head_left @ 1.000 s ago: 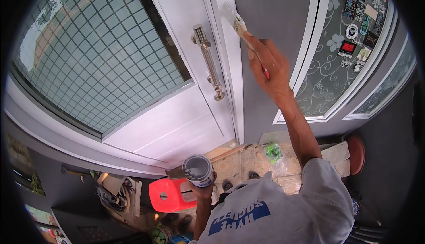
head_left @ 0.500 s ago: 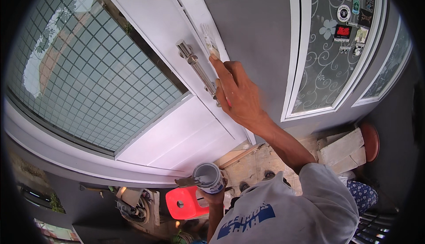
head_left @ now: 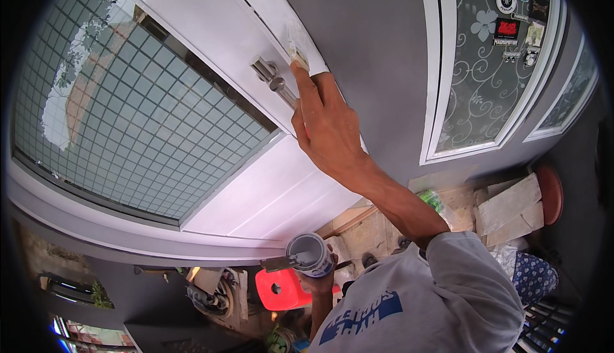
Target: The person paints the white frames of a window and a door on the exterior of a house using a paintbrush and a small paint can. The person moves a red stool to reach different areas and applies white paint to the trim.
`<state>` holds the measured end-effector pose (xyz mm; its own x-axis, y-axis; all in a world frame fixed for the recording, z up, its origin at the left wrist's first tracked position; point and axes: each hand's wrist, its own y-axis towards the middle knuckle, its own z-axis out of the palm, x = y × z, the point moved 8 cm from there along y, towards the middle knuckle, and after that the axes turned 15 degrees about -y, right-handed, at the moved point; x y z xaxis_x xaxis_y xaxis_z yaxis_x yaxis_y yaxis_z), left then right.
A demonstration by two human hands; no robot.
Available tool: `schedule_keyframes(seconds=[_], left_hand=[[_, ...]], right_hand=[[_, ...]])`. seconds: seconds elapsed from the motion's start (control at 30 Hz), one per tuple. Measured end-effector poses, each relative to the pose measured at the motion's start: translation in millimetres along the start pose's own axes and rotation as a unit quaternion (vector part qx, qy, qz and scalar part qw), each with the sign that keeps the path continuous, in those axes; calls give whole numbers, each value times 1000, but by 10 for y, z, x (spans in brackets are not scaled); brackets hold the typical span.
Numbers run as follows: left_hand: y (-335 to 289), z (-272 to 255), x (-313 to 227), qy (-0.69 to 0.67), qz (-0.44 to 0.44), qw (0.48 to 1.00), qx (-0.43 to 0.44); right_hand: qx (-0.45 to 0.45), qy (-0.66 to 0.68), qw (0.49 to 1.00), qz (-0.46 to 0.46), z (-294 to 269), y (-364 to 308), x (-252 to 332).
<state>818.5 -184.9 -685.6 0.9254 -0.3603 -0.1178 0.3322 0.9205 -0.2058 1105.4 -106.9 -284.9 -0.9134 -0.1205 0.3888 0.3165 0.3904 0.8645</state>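
My right hand is closed round a paintbrush, most of it hidden by the fingers. Its bristles touch the white door frame, where a patch of streaky strokes shows. Just left of that hand, a metal pull handle stands out from the white door, its lower part covered by the fingers. Low down, my left hand grips a paint can with grey-white paint inside. A flat scraper-like blade lies across the can's rim, sticking out to the left.
A red plastic stool stands below the can. Gridded glass fills the door's upper left. Right of the grey wall is a flower-patterned window with stickers. Stone slabs and a blue patterned cloth lie lower right.
My right hand has moved the brush a little up and left along the frame. The view has shifted, and a green bundle now shows beside my right forearm. My left hand still holds the can.
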Motion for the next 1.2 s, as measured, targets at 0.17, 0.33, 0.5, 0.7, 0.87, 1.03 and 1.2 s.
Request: schedule_keyframes(seconds=[0.17,0.33,0.5,0.7,0.87,1.03,1.2], left_hand=[[42,3,-20,16,-3,1000,25],[85,0,25,-17,0,1000,0],[104,57,68,-15,9,1000,4],[139,110,103,-8,-8,1000,20],[119,87,92,-18,-3,1000,15],[165,121,96,1,-6,1000,24],[164,125,109,-21,4,1000,14]], right_hand=[[20,15,1000,11,-11,-58,-78],[24,22,999,6,-6,-96,-137],[27,21,999,-2,-23,-160,-172],[68,18,998,5,13,-313,-251],[118,37,992,19,-40,-524,-269],[60,41,997,-28,-110,-250,-140],[120,4,993,-10,102,-648,-339]])
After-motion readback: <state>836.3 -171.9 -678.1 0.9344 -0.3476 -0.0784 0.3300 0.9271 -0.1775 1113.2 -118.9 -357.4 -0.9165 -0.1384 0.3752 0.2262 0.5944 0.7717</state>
